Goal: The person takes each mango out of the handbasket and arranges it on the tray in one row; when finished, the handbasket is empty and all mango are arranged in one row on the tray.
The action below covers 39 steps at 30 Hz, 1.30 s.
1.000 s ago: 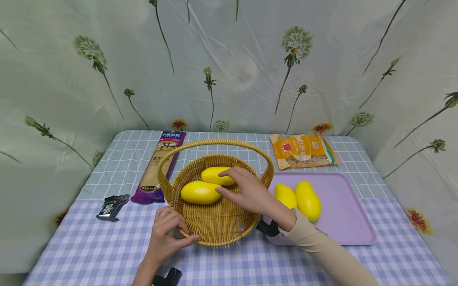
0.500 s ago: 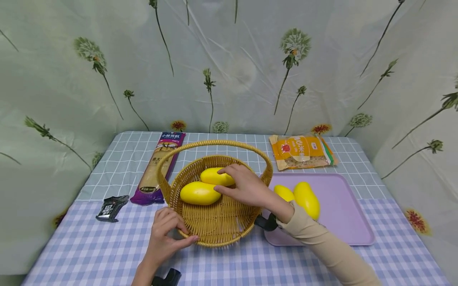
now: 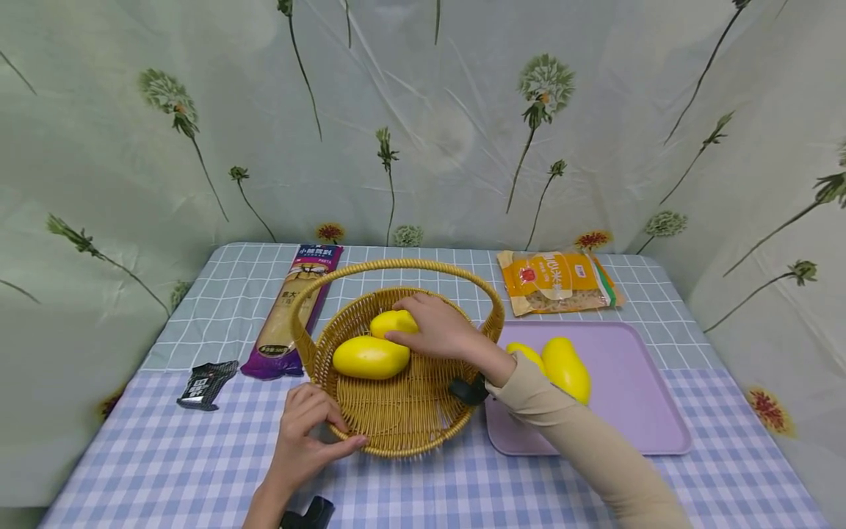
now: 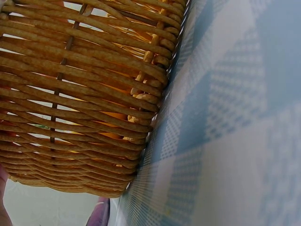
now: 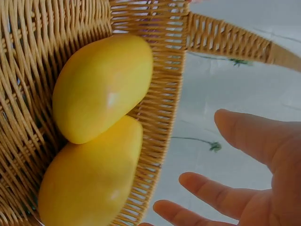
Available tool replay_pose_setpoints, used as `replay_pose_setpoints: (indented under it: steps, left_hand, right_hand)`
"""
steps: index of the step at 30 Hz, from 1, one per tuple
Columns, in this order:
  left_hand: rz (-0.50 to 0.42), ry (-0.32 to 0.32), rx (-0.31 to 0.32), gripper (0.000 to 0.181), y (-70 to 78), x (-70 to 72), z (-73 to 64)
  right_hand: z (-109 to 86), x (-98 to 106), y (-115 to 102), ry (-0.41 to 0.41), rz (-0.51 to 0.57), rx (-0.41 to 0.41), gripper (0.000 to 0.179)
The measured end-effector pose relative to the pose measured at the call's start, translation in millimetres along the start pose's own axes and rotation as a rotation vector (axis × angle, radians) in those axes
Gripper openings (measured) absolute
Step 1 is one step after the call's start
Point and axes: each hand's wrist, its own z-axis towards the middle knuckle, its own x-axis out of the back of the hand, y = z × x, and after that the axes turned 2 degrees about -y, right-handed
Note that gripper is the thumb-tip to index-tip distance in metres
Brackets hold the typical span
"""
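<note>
A round woven basket (image 3: pixel 396 430) with a tall arched handle stands in the middle of the table. My left hand (image 3: pixel 309 433) grips its front-left rim between thumb and fingers; the left wrist view is mostly filled by the basket's woven side (image 4: pixel 80 99). Two yellow mangoes lie inside, the nearer mango (image 3: pixel 371 358) in full sight and the farther mango (image 3: pixel 390 323) partly hidden by my right hand (image 3: pixel 439 328). In the right wrist view that hand (image 5: pixel 277 181) has spread fingers with nothing between them, apart from both mangoes (image 5: pixel 103 89).
To the right, a lilac tray (image 3: pixel 634 397) bears two more mangoes (image 3: pixel 566 371), one partly behind my sleeve (image 3: pixel 568 426). An orange grain bag (image 3: pixel 562 281) lies behind it. Left of the basket are a purple pasta pack (image 3: pixel 284 323) and a small black packet (image 3: pixel 208 385).
My right hand and forearm have shifted left over the basket, covering more of the farther mango. The left hand, the basket and the mangoes keep their places.
</note>
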Motion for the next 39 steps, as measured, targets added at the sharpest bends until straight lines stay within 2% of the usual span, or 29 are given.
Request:
replay_pose_setpoints:
  steps: [7, 14, 25, 30, 39]
  left_hand:
    - [-0.002, -0.006, 0.009, 0.035, -0.4, -0.4, 0.0]
    - [0.000, -0.007, 0.017, 0.036, 0.1, 0.1, 0.6]
    - [0.002, -0.008, 0.024, 0.036, 0.2, 0.0, -0.8]
    - [0.000, -0.004, 0.017, 0.036, -0.3, -0.2, -1.3]
    - [0.001, 0.007, -0.014, 0.036, -0.4, -0.1, -0.4]
  right_hand:
    - [13.8, -8.5, 5.4, -0.053, -0.056, -0.067, 0.053]
    - [20.8, -15.7, 12.4, -0.057, -0.076, -0.097, 0.051]
    - [25.6, -22.9, 22.0, -0.056, -0.048, -0.109, 0.048]
    - [25.4, -25.7, 25.2, -0.050, -0.040, -0.106, 0.051]
    - [26.0, -30.2, 29.4, -0.056, -0.017, -0.152, 0.055]
